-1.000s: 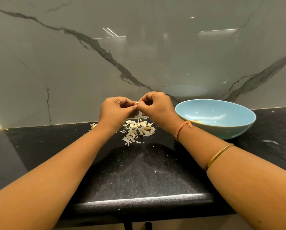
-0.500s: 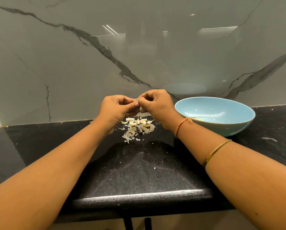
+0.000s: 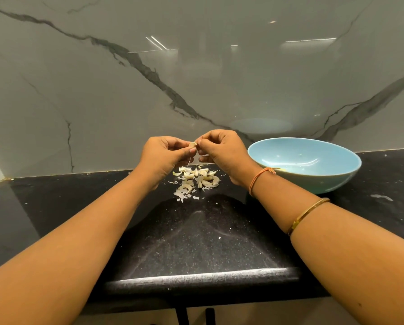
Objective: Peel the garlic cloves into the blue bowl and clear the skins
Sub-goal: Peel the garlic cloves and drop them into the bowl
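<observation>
Pinching one clove [image 3: 192, 144] between both hands: our left hand [image 3: 165, 156] curls round it from the left, our right hand [image 3: 222, 151] nips its tip with the fingertips. Item: skin strip [image 3: 190, 161], dangling below the left thumb. Item: pile [image 3: 196, 180] of cloves and skins, on the counter [image 3: 196, 242] directly under the hands. Item: bowl [image 3: 336, 184], just right of the right wrist. Risks, as we judge: the clove squirts from our pinch onto the counter; the skin tears short; the right forearm nudges the bowl; loose skins drift into it.
</observation>
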{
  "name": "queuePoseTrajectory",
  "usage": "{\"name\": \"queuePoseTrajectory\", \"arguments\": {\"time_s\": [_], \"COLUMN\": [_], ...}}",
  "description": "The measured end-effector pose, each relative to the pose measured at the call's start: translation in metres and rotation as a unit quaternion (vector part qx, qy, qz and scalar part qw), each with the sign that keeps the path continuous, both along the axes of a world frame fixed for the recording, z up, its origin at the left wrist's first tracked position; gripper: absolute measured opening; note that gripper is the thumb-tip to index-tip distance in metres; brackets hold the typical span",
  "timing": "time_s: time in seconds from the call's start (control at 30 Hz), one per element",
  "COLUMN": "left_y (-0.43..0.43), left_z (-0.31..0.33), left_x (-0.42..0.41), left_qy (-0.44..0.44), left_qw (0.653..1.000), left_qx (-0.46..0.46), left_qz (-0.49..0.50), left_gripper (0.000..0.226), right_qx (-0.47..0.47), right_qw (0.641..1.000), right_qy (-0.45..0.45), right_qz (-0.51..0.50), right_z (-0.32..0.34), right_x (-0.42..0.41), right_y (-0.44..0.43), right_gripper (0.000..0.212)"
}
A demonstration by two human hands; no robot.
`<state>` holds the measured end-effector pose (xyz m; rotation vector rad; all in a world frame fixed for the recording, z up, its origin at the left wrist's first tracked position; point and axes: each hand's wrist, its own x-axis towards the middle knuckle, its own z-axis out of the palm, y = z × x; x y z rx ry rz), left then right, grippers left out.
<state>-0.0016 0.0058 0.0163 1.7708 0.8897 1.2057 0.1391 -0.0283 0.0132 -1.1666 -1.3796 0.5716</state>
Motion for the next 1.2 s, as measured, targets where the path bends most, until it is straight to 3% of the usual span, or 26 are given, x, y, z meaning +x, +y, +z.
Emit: {"name": "queuePoseTrajectory", "arguments": {"time_s": [0.1, 0.23, 0.43, 0.8, 1.07, 1.2], "left_y": [0.003, 0.004, 0.004, 0.000, 0.000, 0.003], "left_z": [-0.003, -0.004, -0.007, -0.005, -0.003, -0.005], "left_x": [0.000, 0.001, 0.005, 0.008, 0.007, 0.006], "left_qy": [0.062, 0.095, 0.172, 0.289, 0.291, 0.227], "left_qw": [0.995, 0.985, 0.966, 0.924, 0.928, 0.952], "left_qx": [0.067, 0.133, 0.181, 0.224, 0.216, 0.189], "left_qz": [0.026, 0.048, 0.073, 0.115, 0.089, 0.082], "left_gripper": [0.011, 0.017, 0.021, 0.020, 0.021, 0.017], "right_qx": [0.033, 0.057, 0.059, 0.065, 0.085, 0.091], "right_qw": [0.986, 0.964, 0.958, 0.902, 0.877, 0.909], "right_qy": [-0.150, -0.244, -0.255, -0.396, -0.444, -0.376], "right_qz": [-0.065, -0.093, -0.117, -0.156, -0.160, -0.154], "right_z": [-0.001, 0.000, -0.002, 0.001, 0.002, 0.001], "right_x": [0.001, 0.000, -0.003, -0.009, -0.008, -0.005], "right_y": [0.002, 0.000, 0.002, -0.003, -0.003, -0.001], "right_gripper": [0.012, 0.017, 0.017, 0.016, 0.024, 0.022]}}
